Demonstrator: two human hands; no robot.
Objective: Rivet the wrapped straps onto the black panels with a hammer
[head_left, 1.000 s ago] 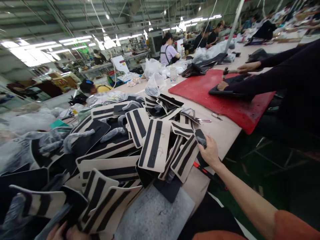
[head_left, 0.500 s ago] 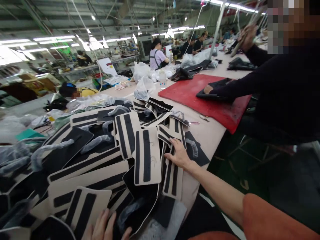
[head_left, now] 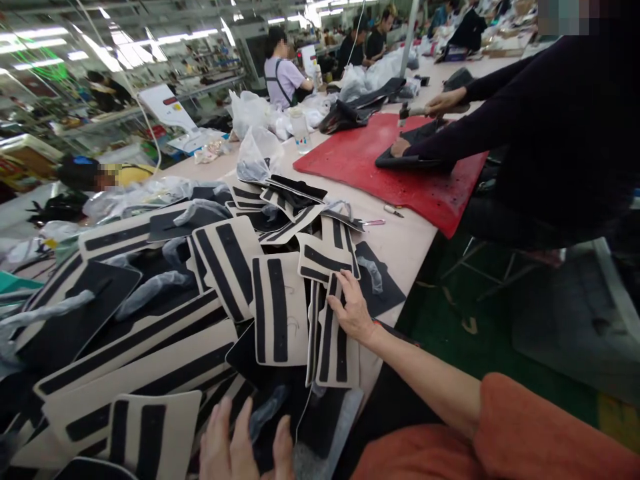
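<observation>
A heap of flat beige panels with black stripes (head_left: 280, 313) covers the near table, mixed with black panels that carry plastic-wrapped handles (head_left: 155, 293). My right hand (head_left: 354, 310) rests on the upper part of a narrow striped panel (head_left: 331, 347) at the heap's right side. Its fingers are apart, and the fingertips reach the lower edge of a curved striped panel (head_left: 324, 259). Low in the view, my left hand (head_left: 243, 443) has its fingers spread over the heap, close to another striped panel (head_left: 153, 427); whether it touches anything is unclear.
Across the table a person in dark sleeves holds a hammer (head_left: 417, 112) over a black piece (head_left: 417, 150) on a red mat (head_left: 340, 150). A small tool (head_left: 393, 211), a jar (head_left: 300, 130) and plastic bags (head_left: 260, 153) lie around. The table's right edge borders a green floor (head_left: 450, 313).
The view has shifted, so the heap sits further left. My left hand has come up and right with fingers spread. The co-worker's hammer has come down from above to the black piece.
</observation>
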